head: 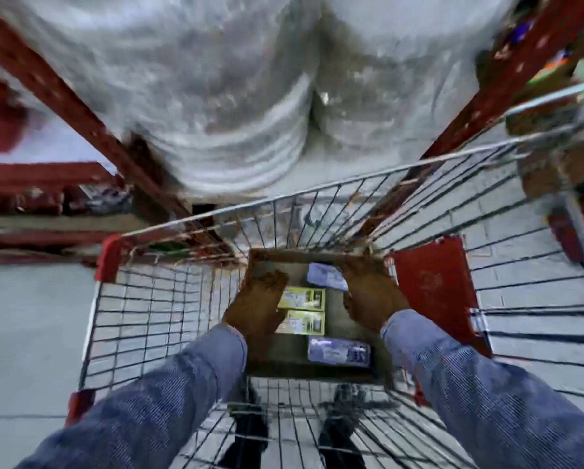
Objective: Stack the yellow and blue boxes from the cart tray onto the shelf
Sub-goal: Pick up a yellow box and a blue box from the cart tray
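- While the wire cart stands just short of the red-framed shelf, its far wall rises between tray and shelf, so a box lifted too low could catch on it.
- Cardboard tray sits in the cart; both hands reach into it, and a tug on one side could tip it.
- Left hand lies curled against the two yellow boxes; right hand curls at the far blue box. I cannot tell whether either grips.
- Near blue box lies alone and could slide.
- Labels are too blurred to read.

Plastic-wrapped pallet load stands between red rack uprights.
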The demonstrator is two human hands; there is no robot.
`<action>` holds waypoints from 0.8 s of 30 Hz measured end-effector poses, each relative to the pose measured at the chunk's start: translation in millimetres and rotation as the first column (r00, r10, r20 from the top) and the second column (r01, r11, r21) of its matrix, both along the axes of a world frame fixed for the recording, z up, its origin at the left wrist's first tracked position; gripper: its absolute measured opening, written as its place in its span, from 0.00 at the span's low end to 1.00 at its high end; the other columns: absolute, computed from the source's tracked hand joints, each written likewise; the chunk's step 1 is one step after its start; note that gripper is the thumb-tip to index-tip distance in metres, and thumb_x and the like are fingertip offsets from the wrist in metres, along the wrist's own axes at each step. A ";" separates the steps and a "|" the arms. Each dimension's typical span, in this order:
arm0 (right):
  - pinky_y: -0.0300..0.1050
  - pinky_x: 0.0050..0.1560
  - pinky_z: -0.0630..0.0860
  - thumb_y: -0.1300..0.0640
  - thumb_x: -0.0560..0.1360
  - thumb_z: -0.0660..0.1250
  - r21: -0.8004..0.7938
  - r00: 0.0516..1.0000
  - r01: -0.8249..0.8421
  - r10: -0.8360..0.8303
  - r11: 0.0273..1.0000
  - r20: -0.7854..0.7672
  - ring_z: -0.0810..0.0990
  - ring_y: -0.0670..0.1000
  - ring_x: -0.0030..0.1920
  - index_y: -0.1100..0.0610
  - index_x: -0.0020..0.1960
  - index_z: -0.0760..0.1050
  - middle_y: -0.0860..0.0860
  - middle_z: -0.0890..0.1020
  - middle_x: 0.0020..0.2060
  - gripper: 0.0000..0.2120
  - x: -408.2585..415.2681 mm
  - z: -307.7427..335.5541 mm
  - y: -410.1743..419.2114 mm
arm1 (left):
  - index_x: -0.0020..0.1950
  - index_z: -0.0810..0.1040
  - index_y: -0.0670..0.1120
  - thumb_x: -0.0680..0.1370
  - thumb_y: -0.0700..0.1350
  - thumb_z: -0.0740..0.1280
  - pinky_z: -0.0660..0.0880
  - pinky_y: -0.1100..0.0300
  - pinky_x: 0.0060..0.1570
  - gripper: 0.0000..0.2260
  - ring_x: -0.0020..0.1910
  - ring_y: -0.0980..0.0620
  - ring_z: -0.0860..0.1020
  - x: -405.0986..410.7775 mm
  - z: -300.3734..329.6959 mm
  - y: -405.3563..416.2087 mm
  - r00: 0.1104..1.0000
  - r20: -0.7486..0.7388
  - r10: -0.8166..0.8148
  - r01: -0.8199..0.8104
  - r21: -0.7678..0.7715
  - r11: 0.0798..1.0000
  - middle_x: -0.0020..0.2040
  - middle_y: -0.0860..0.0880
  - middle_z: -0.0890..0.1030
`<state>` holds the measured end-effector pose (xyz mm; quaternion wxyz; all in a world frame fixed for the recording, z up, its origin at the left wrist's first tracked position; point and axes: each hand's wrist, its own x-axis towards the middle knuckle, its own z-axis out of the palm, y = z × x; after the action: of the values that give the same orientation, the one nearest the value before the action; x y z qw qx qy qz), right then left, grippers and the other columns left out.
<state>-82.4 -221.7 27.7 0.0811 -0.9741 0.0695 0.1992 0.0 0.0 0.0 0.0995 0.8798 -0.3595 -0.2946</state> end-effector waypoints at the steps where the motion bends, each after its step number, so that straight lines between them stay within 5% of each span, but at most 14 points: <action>1: 0.61 0.61 0.70 0.58 0.68 0.69 -0.016 1.000 -0.020 0.020 1.000 -0.018 0.73 0.66 0.61 0.55 0.72 0.63 0.61 0.73 0.65 0.33 0.4 -16.3 0.0 | 0.80 0.55 0.44 0.81 0.48 0.65 0.59 0.47 0.76 0.31 0.78 0.40 0.58 0.9 -14.0 -4.6 1.000 -0.016 -0.021 0.022 0.057 0.998 0.80 0.40 0.58; 4: 0.62 0.58 0.70 0.57 0.64 0.73 -0.103 1.000 -0.001 -0.001 0.995 -0.016 0.74 0.65 0.59 0.55 0.70 0.64 0.60 0.75 0.62 0.36 6.2 -48.4 -3.8 | 0.79 0.55 0.41 0.80 0.46 0.66 0.61 0.47 0.74 0.31 0.76 0.40 0.64 14.5 -45.4 -17.4 0.996 -0.046 -0.074 0.079 0.103 0.992 0.78 0.38 0.63; 8: 0.53 0.56 0.74 0.58 0.72 0.70 -0.026 0.995 0.056 -0.058 0.998 -0.087 0.73 0.62 0.63 0.57 0.74 0.59 0.59 0.72 0.67 0.35 14.2 -78.3 -9.4 | 0.77 0.61 0.40 0.78 0.42 0.71 0.63 0.48 0.72 0.31 0.74 0.39 0.66 29.9 -74.6 -30.1 0.972 -0.199 -0.124 0.151 0.127 0.980 0.76 0.37 0.67; 12: 0.54 0.51 0.77 0.61 0.72 0.70 -0.026 0.992 0.059 -0.061 0.998 -0.108 0.77 0.61 0.58 0.59 0.70 0.65 0.60 0.77 0.62 0.28 19.4 -92.0 -9.5 | 0.74 0.68 0.42 0.75 0.43 0.74 0.67 0.49 0.68 0.29 0.70 0.39 0.69 44.7 -84.9 -32.5 0.953 -0.267 -0.146 0.180 0.107 0.978 0.70 0.38 0.73; 24: 0.50 0.47 0.78 0.61 0.69 0.71 -0.016 0.996 0.086 -0.086 0.996 -0.019 0.80 0.59 0.52 0.60 0.59 0.72 0.58 0.81 0.53 0.20 22.8 -40.2 -9.2 | 0.67 0.74 0.45 0.70 0.49 0.78 0.76 0.52 0.56 0.27 0.61 0.43 0.77 51.5 -26.6 -29.4 0.953 -0.123 -0.276 0.288 0.091 0.953 0.64 0.43 0.79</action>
<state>-59.6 -231.0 -12.4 0.0813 -0.9689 0.1135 0.2044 51.5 -29.4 -26.6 0.0279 0.8062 -0.4592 -0.3722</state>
